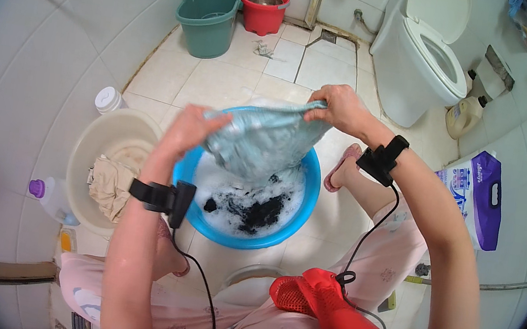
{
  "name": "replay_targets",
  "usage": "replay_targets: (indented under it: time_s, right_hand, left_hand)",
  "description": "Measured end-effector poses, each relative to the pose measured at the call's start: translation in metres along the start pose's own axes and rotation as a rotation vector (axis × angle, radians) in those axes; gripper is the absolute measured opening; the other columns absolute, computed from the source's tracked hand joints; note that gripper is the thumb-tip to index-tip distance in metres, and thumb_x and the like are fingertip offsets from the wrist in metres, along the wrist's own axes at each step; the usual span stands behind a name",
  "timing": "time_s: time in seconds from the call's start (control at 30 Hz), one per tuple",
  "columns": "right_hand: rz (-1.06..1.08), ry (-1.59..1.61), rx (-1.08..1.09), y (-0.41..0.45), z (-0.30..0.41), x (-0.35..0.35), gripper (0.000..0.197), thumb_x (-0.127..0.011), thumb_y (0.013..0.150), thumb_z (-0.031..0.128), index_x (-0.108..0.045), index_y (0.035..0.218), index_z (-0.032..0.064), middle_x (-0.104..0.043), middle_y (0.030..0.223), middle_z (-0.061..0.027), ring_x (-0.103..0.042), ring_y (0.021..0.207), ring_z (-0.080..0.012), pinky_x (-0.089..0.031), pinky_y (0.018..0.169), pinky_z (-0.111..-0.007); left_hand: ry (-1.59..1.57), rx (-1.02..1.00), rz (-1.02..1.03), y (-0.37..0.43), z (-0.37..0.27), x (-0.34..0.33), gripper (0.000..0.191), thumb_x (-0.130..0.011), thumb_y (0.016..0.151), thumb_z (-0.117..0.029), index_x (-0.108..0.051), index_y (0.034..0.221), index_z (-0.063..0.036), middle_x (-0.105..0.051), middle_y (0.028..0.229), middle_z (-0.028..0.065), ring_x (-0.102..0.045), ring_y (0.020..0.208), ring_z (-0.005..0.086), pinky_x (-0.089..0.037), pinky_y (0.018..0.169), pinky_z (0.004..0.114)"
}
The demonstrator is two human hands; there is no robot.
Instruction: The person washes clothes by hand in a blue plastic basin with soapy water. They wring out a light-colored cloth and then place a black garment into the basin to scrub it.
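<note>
My left hand (193,127) and my right hand (335,106) grip a wet light blue-green cloth garment (267,140) by its upper edge, one at each end. The garment hangs spread between them, blurred by motion, above a blue plastic basin (309,198). White suds (206,212) fill the basin, and dark fabric (261,213) shows through the foam. Whether the garment's lower part touches the suds cannot be told. Both wrists carry black straps with cables.
A cream basin (79,164) with beige cloth (111,186) stands at left, beside a purple-capped bottle (52,195). Farther off are a green tub (206,30), a red bucket (263,18) and a toilet (409,59). A purple-and-white detergent bag (483,200) is at right.
</note>
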State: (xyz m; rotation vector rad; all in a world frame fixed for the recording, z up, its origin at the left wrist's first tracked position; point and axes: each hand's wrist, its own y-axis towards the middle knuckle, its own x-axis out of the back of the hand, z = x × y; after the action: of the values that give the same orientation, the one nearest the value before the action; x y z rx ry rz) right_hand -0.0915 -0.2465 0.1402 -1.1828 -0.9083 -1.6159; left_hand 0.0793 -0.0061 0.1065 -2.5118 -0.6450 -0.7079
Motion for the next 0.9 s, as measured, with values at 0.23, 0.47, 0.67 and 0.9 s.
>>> replay_targets:
  time_s: [0.23, 0.47, 0.67, 0.9]
  right_hand:
    - [-0.413, 0.34, 0.087, 0.003, 0.022, 0.018, 0.02, -0.06, 0.077, 0.019, -0.065, 0.094, 0.0104, -0.062, 0.084, -0.0172, -0.059, 0.082, -0.0345, -0.046, 0.071, -0.04]
    - [0.034, 0.738, -0.228, 0.013, 0.005, -0.096, 0.036, -0.058, 0.079, 0.033, -0.062, 0.095, 0.0009, -0.065, 0.082, -0.015, -0.062, 0.071, -0.0281, -0.048, 0.067, -0.039]
    - [0.339, 0.982, -0.723, -0.009, 0.047, -0.137, 0.058, -0.064, 0.082, 0.033, -0.043, 0.123, -0.0026, -0.053, 0.112, -0.0163, -0.053, 0.094, -0.0191, -0.044, 0.078, -0.034]
    - [-0.122, 1.349, -0.648, 0.001, 0.033, -0.16, 0.032, -0.06, 0.086, 0.017, -0.052, 0.113, 0.0005, -0.06, 0.093, -0.0073, -0.057, 0.078, -0.0152, -0.048, 0.065, -0.027]
  left_hand:
    - [-0.406, -0.281, -0.346, -0.031, -0.066, 0.057, 0.035, -0.066, 0.08, -0.032, -0.064, 0.088, 0.0016, -0.063, 0.077, 0.0049, -0.056, 0.067, 0.0105, -0.045, 0.062, 0.026]
    - [-0.324, -0.18, -0.364, 0.027, 0.044, -0.058, 0.03, -0.058, 0.086, -0.027, -0.063, 0.09, 0.0021, -0.061, 0.078, 0.0043, -0.053, 0.072, 0.0096, -0.044, 0.066, 0.025]
    - [-0.716, -0.17, -0.024, 0.021, 0.05, -0.145, 0.023, -0.052, 0.088, -0.014, -0.059, 0.102, 0.0022, -0.062, 0.09, 0.0071, -0.055, 0.081, 0.0114, -0.046, 0.072, 0.027]
    - [-1.351, 0.307, 0.29, 0.031, 0.097, -0.176, 0.047, -0.049, 0.092, -0.036, -0.046, 0.121, 0.0008, -0.057, 0.11, 0.015, -0.057, 0.099, 0.0239, -0.045, 0.09, 0.036]
